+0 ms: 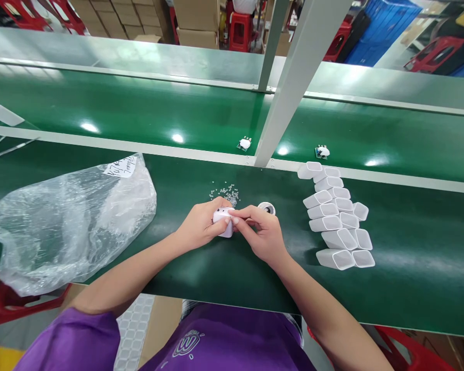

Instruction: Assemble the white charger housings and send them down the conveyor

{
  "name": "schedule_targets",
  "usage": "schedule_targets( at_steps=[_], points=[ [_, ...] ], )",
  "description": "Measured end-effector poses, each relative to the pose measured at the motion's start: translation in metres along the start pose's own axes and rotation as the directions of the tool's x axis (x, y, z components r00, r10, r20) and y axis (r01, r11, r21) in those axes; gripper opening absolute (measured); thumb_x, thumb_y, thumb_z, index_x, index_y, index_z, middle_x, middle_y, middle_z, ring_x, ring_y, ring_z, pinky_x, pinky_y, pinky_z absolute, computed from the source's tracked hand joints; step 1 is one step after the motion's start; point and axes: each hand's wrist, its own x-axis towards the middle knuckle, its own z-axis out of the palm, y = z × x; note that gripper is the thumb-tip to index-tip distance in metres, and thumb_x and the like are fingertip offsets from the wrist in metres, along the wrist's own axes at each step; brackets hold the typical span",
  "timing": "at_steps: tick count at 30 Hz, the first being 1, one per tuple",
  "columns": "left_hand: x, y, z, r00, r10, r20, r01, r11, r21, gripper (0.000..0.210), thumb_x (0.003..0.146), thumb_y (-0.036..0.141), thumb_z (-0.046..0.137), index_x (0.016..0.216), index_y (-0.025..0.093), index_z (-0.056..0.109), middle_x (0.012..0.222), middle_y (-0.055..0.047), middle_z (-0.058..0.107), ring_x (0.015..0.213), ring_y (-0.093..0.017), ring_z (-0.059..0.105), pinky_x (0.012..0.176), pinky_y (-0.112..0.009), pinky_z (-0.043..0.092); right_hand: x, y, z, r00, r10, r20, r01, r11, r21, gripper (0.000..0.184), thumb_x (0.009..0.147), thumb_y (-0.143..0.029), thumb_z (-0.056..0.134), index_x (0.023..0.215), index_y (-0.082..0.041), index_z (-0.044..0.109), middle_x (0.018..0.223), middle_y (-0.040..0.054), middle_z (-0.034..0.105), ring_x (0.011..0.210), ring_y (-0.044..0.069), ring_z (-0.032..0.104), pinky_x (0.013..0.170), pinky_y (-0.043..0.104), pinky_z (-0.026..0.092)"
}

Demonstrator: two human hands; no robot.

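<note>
My left hand is closed around a small white plastic housing with dark holes in its top face. My right hand is pinched at the right side of that housing; whatever lies between its fingertips is too small to make out. Just beyond the hands lies a scattered pile of tiny clear pieces. A round white part with a dark centre rests behind my right hand, partly covered by it.
Several white hollow housings stand in rows at the right. A large clear plastic bag with a label covers the left. Two small circuit boards lie beyond the rail, near a white post.
</note>
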Motion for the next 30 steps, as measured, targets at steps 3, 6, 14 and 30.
schedule_targets(
  at_steps=[3,6,14,30],
  points=[
    [0.003,-0.001,-0.002,0.999,-0.026,0.046,0.026,1.0,0.007,0.031,0.085,0.043,0.038,0.093,0.019,0.057,0.084,-0.002,0.069,0.07,-0.017,0.062,0.066,-0.028,0.046,0.002,0.005,0.0,1.0,0.013,0.0,-0.013,1.0,0.012,0.017,0.09,-0.03,0.059,0.096,-0.023,0.073,0.087,0.0031,0.072,0.078,0.015,0.067,0.067,0.028,0.059],
    [0.008,-0.005,-0.004,0.993,-0.064,0.098,0.067,0.997,-0.024,0.029,0.088,0.042,0.039,0.101,0.02,0.053,0.094,-0.003,0.068,0.078,-0.018,0.063,0.071,-0.029,0.047,0.008,0.014,-0.001,0.995,0.094,0.02,-0.095,0.993,0.075,0.019,0.088,-0.036,0.062,0.097,-0.023,0.073,0.088,0.0029,0.071,0.075,0.015,0.067,0.065,0.028,0.059],
    [0.022,-0.03,-0.023,0.968,-0.252,-0.003,0.247,0.949,-0.198,0.048,0.08,0.051,0.055,0.111,0.023,0.031,0.091,-0.001,0.06,0.069,-0.018,0.064,0.062,-0.032,0.051,0.028,0.028,-0.031,0.966,0.082,-0.243,-0.106,0.991,-0.084,0.027,0.089,-0.031,0.053,0.109,-0.02,0.067,0.085,0.0031,0.069,0.074,0.015,0.067,0.076,0.031,0.057],
    [0.171,-0.04,-0.109,0.865,-0.381,-0.325,0.498,0.726,0.474,0.069,0.073,0.031,0.061,0.133,0.0,0.046,0.107,-0.029,0.066,0.104,-0.043,0.063,0.083,-0.048,0.05,0.062,0.022,-0.083,0.896,0.04,-0.442,-0.418,0.412,-0.81,0.035,0.084,-0.012,0.052,0.117,-0.009,0.061,0.137,0.0275,0.044,0.114,0.037,0.055,0.091,0.049,0.047]
  ],
)
